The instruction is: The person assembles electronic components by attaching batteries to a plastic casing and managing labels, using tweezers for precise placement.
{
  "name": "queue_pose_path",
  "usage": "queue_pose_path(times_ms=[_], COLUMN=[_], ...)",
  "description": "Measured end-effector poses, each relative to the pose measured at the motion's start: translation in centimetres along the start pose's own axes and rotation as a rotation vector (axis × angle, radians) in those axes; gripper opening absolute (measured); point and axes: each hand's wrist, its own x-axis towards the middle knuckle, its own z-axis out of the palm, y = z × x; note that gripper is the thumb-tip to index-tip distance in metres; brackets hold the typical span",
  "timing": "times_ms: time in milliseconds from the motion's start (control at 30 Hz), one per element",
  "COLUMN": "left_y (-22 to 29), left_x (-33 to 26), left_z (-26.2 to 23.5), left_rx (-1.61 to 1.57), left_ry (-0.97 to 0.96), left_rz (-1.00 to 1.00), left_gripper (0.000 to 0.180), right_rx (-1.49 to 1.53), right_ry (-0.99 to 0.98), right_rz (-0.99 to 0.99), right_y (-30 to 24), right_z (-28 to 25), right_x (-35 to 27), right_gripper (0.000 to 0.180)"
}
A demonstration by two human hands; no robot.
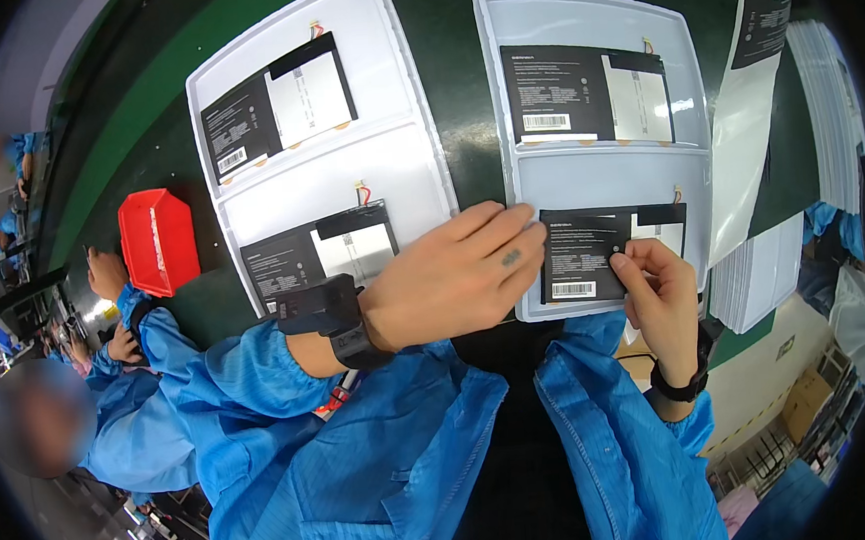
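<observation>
White trays [601,173], black-and-silver battery packs [586,94] — red bin [158,239], blue sleeves [259,367]

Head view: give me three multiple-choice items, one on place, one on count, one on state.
1. Where is the red bin?
A. left of the left tray
B. inside the right tray
C. right of the right tray

2. How many flat battery packs lie in the two white trays?
A. two
B. four
C. six

3. What touches the near battery pack in the right tray?
A. nothing
B. left hand only
C. both hands

Answers: 1 A, it sits beside the left tray. 2 B, two per tray. 3 C, left hand at its left edge, right hand on its lower right.
</observation>
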Motion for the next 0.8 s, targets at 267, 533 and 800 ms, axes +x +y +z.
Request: queue_pose_path(times_ms=[267, 533, 800], left_y=[1.1, 4.0, 6.8], left_x=[1.1, 3.0, 6.3], left_z=[1.1, 1.1, 5.6], left_rx=[-0.015, 0.042, -0.284], left_ry=[0.022, -0.088, -0.056], left_rz=[0.023, -0.074, -0.067], left_gripper=[0.035, 0.055, 0.107], right_rx=[-0.095, -0.405, -0.497], right_ry=[0.012, 0.478, 0.698], right_rz=[0.008, -0.328, -0.503], right_y=[-0.3, 2.3, 4.7], right_z=[-0.6, -5.4, -6.2], right_x=[-0.4, 0.7, 4.0], right_gripper=[0.02, 0.03, 0.025])
